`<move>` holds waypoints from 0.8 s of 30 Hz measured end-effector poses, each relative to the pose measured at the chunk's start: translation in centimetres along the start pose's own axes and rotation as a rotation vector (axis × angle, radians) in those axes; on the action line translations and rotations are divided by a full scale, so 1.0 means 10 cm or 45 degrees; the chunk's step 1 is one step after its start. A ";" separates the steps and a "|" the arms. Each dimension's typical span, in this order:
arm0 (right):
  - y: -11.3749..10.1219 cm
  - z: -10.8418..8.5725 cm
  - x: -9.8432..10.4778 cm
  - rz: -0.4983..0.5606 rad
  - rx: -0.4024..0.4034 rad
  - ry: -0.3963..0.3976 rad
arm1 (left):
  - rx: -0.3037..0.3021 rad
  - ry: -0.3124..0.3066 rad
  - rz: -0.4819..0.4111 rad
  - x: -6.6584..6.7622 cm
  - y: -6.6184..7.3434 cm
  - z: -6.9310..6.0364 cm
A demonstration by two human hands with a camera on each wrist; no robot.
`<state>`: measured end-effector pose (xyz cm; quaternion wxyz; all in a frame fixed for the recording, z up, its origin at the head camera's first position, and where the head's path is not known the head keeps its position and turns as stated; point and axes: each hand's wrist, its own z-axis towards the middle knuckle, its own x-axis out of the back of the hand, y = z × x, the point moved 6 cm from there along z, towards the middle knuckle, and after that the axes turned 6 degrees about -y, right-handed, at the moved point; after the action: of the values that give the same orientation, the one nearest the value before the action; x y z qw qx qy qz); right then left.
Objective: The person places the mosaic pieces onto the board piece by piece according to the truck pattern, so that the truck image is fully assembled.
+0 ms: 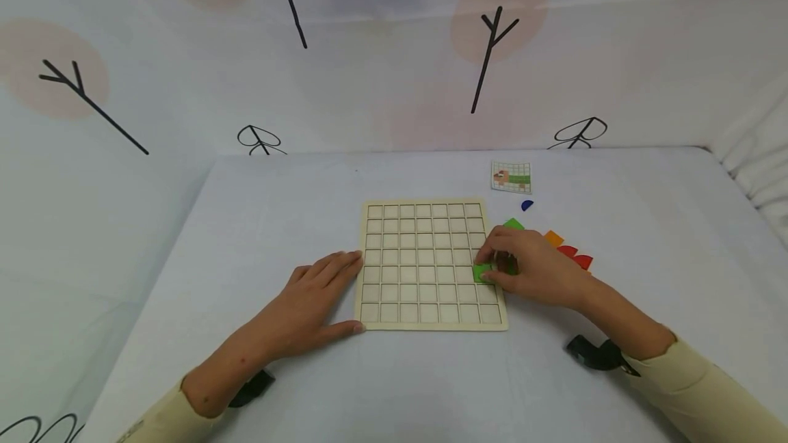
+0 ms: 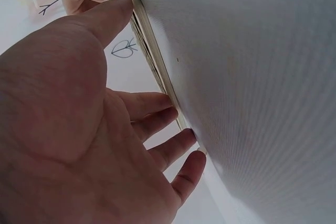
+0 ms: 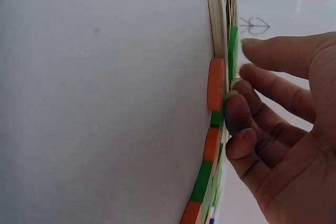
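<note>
A pale wooden grid board point(image 1: 425, 327) lies flat on the white surface. My left hand point(image 1: 317, 299) rests along its left edge with fingers extended and thumb at the lower left corner; the left wrist view shows the fingertips touching the board's side. At the right-hand column, a few rows up from the bottom, my right hand point(image 1: 535, 269) has thumb and forefinger on a green square tile point(image 1: 481, 273). In the right wrist view, that green tile point(image 3: 233, 53) sits on the board's top at the fingertips. The other fingers are curled and hide some loose pieces.
Loose pieces lie right of the board: a green one point(image 1: 514, 223), an orange one point(image 1: 554, 238), red ones point(image 1: 583, 262) and a dark blue half-round point(image 1: 527, 205). A small picture card point(image 1: 511, 177) with a gridded pattern lies behind them. Patterned cloth rises at the back.
</note>
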<state>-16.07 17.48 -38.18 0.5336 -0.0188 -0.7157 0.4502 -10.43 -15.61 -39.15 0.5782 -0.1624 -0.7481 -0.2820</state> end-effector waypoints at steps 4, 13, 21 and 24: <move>0.08 0.00 0.12 -0.099 -0.024 0.100 | 0.000 -0.001 0.008 -0.01 0.00 0.00; 0.25 -0.04 0.31 -0.207 -0.011 0.231 | 0.002 -0.005 -0.005 -0.02 -0.01 -0.01; -0.04 0.00 -0.02 -0.163 0.205 -0.044 | 0.001 -0.009 -0.005 -0.01 0.00 -0.01; -0.07 -0.01 -0.06 -0.184 0.212 -0.049 | 0.005 -0.014 -0.001 -0.02 0.00 -0.01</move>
<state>-15.43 16.78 -38.20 0.5508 0.0860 -0.6852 0.4687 -10.26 -15.67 -39.31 0.5742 -0.1628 -0.7520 -0.2799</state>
